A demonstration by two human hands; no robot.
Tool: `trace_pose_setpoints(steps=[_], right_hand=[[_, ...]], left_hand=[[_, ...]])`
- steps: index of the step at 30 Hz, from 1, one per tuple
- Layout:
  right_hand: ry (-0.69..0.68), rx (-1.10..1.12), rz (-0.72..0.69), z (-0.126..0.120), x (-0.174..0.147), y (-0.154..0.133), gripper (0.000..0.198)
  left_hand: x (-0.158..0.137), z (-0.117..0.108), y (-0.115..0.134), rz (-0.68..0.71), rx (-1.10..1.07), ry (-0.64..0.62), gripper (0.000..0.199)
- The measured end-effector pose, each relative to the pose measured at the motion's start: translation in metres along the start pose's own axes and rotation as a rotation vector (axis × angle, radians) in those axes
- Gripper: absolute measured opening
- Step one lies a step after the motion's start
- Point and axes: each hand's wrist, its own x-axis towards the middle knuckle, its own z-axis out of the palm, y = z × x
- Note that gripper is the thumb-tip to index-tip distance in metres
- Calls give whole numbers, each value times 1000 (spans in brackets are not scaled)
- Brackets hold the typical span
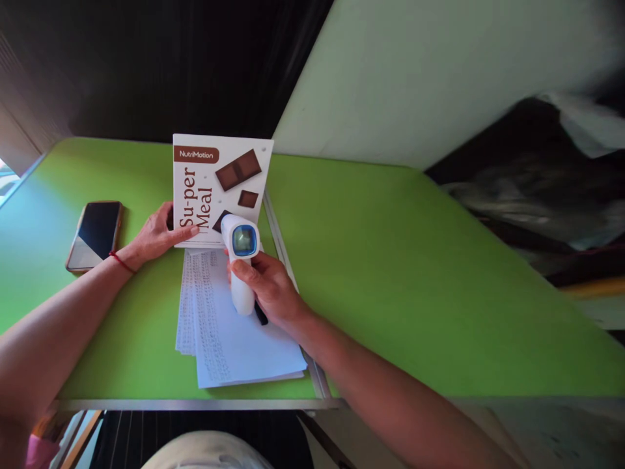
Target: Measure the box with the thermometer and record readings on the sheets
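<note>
My left hand (163,229) grips the lower left side of a white box (239,146) printed "NutriMotion Su-per Meal" with chocolate pieces, its thumb across the front. The box stands with its printed face toward me. In my right hand (273,283) is a white infrared thermometer (242,293) with a blue-rimmed screen, fingers wrapped round its handle. The thermometer is in front of the box's lower right corner and covers part of it; whether they touch I cannot tell. Under my right hand lie sheets of paper (229,358) with rows of handwriting, and a black pen-like end (261,314) pokes out there.
A smartphone (95,236) lies face up left of my left hand. The green folding table (415,293) has a metal seam (278,238) running beside the papers. A dark panel (161,65) rises behind the table, with a pale wall (415,71) to its right.
</note>
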Motion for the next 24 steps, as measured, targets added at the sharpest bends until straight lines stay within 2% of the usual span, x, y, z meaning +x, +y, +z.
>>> trace_pose_setpoints(steps=[3,8,11,14,16,21,24], right_hand=[[59,-70,-40,-10,-1,-10,54],[154,-353,-132,-45,7,-28,41],[151,-544,-102,-70,17,-23,41],[241,-820,-98,-89,27,-9,37],[281,-954,-73,-96,32,-2,34],[228,-1095,28,-98,35,2,35],[235,-1115,-10,-98,33,-1,42]], left_hand=[[0,1,1,-4,30,25,78],[2,4,-6,50,-8,105,79],[3,5,-10,46,-12,134,84],[5,4,-15,51,10,154,85],[5,4,-17,66,26,157,85],[6,3,-14,133,90,113,85],[6,3,-8,193,117,58,79]])
